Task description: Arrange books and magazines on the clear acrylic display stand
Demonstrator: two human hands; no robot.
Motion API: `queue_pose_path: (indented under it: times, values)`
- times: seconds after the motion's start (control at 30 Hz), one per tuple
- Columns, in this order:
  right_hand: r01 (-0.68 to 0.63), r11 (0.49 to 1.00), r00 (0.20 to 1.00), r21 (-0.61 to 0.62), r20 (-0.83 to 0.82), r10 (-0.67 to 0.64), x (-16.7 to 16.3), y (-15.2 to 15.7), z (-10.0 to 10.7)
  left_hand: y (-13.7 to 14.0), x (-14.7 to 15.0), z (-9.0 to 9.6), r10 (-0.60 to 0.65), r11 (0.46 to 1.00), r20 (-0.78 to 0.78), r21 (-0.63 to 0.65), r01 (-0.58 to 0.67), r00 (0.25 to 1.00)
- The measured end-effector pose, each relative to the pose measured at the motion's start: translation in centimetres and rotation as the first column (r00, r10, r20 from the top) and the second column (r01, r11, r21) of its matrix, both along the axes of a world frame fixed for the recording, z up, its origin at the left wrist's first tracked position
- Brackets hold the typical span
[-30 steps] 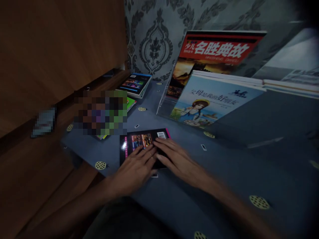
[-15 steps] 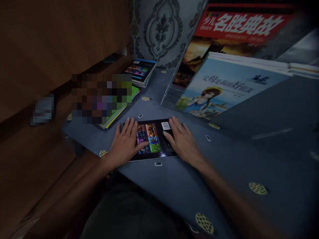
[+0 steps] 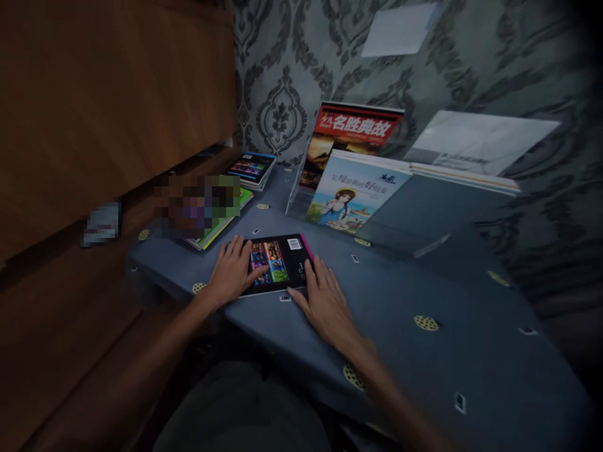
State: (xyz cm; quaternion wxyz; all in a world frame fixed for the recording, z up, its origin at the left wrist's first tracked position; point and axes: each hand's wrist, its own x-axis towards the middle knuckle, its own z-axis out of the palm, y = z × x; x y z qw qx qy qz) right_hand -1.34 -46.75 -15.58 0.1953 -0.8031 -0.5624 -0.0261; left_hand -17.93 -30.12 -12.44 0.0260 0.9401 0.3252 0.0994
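A black book (image 3: pixel 293 267) with a grid of colourful pictures, a white barcode label and a pink edge on its right side lies flat before me. My left hand (image 3: pixel 232 274) rests on its left end, fingers stretched and thumb reaching over the pictures. Spread open, my right hand (image 3: pixel 327 302) is at the book's lower right corner, with fingertips by the pink edge and thumb close to the near edge. Whether the right fingers touch the book, I cannot tell. Neither hand grips anything.
A blue patterned cloth covers the table (image 3: pixel 386 282). Behind stands a clear rack (image 3: pixel 294 188) with a red-topped book (image 3: pixel 360 129) and a light-blue book (image 3: pixel 353 194). Two book stacks lie left: a green-edged one (image 3: pixel 221 223), partly blurred out, and a black-topped one (image 3: pixel 252 166). A wooden cabinet (image 3: pixel 117 94) borders the left.
My right hand has slid off the book's top right area to its lower right corner, uncovering the pink edge. My left hand stays on the book. The view has pulled back, showing more wall.
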Motion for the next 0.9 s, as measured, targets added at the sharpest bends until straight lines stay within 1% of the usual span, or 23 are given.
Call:
queue_pose_path:
  times: [0.13, 0.23, 0.33, 0.4, 0.53, 0.63, 0.77, 0.83, 0.9]
  values:
    - [-0.03, 0.999, 0.999, 0.039, -0.018, 0.03, -0.9, -1.0, 0.1, 0.2, -0.3, -0.1, -0.031, 0.999, 0.039, 0.04, 0.029, 0.999]
    - [-0.043, 0.998, 0.999, 0.044, -0.021, 0.044, -1.9, -2.3, 0.2, -0.2, -1.0, 0.3, -0.07, 0.997, 0.041, 0.03, 0.069, 0.997]
    - [-0.067, 0.997, 0.998, 0.033, -0.011, 0.067, -3.0, -4.2, 0.1, -0.9, -2.4, 0.6, -0.123, 0.992, 0.024, -0.019, 0.124, 0.992]
    - [-0.08, 0.996, 0.997, 0.042, -0.001, 0.08, -3.8, -5.5, -0.1, -1.4, -3.6, 0.8, -0.175, 0.982, -0.018, -0.075, 0.173, 0.984]
    - [-0.078, 0.992, 0.997, 0.102, 0.011, 0.077, -4.7, -7.3, -0.2, -2.3, -6.3, 1.2, -0.32, 0.94, -0.135, -0.168, 0.296, 0.938]
    - [-0.083, 0.988, 0.996, 0.133, -0.011, 0.086, -4.8, -7.7, 0.0, -3.6, -8.0, 1.8, -0.397, 0.913, -0.211, -0.195, 0.359, 0.893]
    - [-0.085, 0.987, 0.995, 0.135, -0.034, 0.09, -4.6, -7.5, 0.3, -6.0, -9.3, 2.9, -0.393, 0.918, -0.295, -0.168, 0.358, 0.871]
    - [-0.081, 0.987, 0.995, 0.14, -0.052, 0.089, -4.6, -7.5, 0.4, -6.9, -9.6, 3.5, -0.398, 0.917, -0.289, -0.144, 0.372, 0.871]
    - [-0.08, 0.984, 0.99, 0.156, -0.104, 0.097, -4.6, -7.6, 0.5, -7.2, -9.7, 4.3, -0.449, 0.893, -0.232, -0.128, 0.43, 0.863]
